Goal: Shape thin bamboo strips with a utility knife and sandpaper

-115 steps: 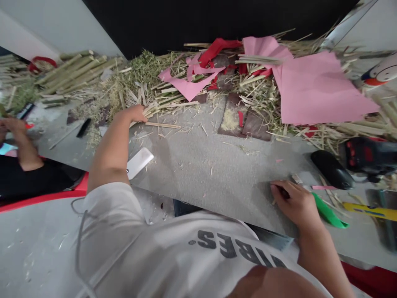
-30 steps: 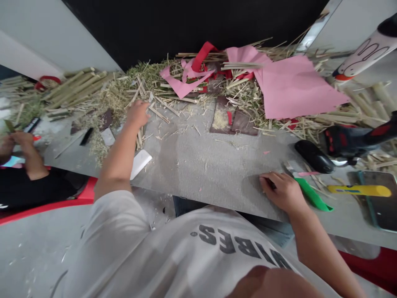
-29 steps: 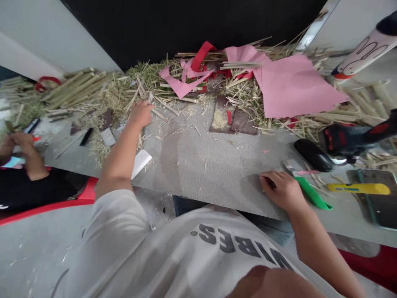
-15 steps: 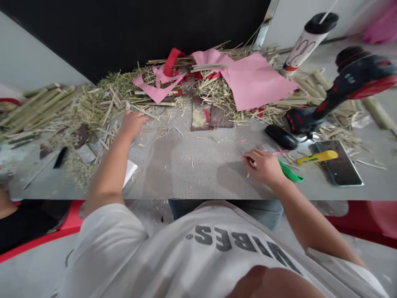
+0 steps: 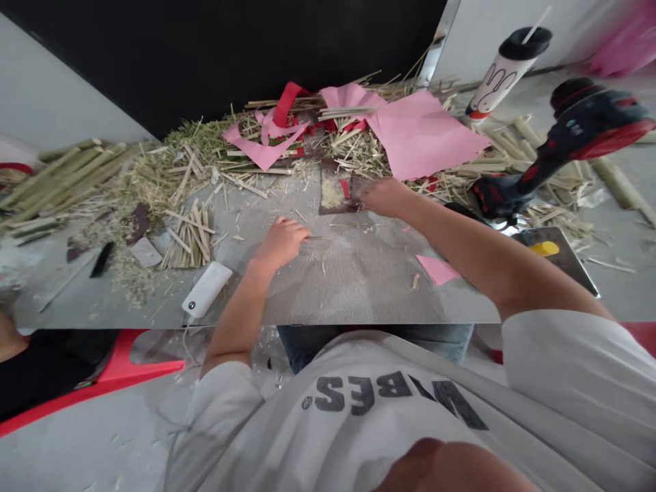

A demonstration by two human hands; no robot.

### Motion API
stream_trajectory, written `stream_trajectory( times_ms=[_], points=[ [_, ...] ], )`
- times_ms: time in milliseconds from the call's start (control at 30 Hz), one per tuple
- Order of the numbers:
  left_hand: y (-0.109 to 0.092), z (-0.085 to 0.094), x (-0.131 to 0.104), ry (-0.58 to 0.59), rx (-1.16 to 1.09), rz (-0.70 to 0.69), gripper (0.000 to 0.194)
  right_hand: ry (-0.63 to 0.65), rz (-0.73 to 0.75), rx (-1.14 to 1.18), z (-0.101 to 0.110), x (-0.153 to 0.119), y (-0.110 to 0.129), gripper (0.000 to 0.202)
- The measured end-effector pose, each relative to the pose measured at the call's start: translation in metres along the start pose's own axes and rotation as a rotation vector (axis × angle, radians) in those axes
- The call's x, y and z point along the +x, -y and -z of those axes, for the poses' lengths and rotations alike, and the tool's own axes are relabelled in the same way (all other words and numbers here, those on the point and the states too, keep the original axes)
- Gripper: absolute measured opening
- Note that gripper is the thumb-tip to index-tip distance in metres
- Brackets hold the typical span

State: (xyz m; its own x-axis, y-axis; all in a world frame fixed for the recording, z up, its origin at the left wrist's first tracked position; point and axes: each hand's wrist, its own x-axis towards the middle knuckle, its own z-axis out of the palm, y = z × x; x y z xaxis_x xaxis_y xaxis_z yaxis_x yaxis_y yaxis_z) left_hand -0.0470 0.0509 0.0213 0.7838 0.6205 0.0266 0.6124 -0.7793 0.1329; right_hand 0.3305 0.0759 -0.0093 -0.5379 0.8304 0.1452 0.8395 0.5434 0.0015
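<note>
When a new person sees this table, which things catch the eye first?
Probably the large pink sheets, spread over bamboo scraps at the back of the table. Next, the black-and-red power tool standing at the right, near the white cup with a rabbit drawing and black lid.

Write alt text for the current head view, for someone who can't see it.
A person's left hand seems to pinch a thin strip over a gray table, while the right hand touches down by a red scrap. Behind lie plant shavings and pink paper; a power tool stands to the right.
</note>
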Motion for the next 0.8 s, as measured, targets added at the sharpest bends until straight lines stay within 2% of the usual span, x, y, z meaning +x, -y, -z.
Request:
stream_trajectory(
  times_ms=[33, 67, 200, 300, 367, 533, 600, 800],
  points=[
    [0.001, -0.004, -0.001, 0.004, -0.02, -0.011, 0.029, 0.035, 0.01, -0.032, 0.0, 0.0, -0.001, 0.017],
    [0.002, -0.006, -0.002, 0.005, -0.039, -0.02, 0.029, 0.079, 0.016, -0.069, 0.0, 0.0, 0.0, 0.014],
    [0.006, -0.01, -0.007, -0.007, -0.088, -0.035, 0.03, 0.188, 0.031, -0.166, 0.003, -0.002, 0.006, 0.028],
    [0.006, -0.011, -0.012, -0.019, -0.111, -0.034, 0.029, 0.216, 0.057, -0.188, 0.007, -0.004, 0.009, 0.056],
    [0.004, -0.013, -0.013, -0.02, -0.122, -0.032, 0.029, 0.23, 0.071, -0.195, 0.01, -0.004, 0.01, 0.062],
    [0.0, -0.02, -0.012, 0.002, -0.153, -0.06, 0.027, 0.262, 0.11, -0.181, 0.012, 0.001, 0.009, 0.053],
    [-0.002, -0.022, -0.012, 0.007, -0.162, -0.075, 0.028, 0.256, 0.118, -0.159, 0.011, 0.002, 0.01, 0.042],
    [-0.007, -0.025, -0.012, -0.022, -0.166, -0.093, 0.031, 0.162, 0.079, -0.09, 0.011, 0.0, 0.014, 0.037]
  ],
)
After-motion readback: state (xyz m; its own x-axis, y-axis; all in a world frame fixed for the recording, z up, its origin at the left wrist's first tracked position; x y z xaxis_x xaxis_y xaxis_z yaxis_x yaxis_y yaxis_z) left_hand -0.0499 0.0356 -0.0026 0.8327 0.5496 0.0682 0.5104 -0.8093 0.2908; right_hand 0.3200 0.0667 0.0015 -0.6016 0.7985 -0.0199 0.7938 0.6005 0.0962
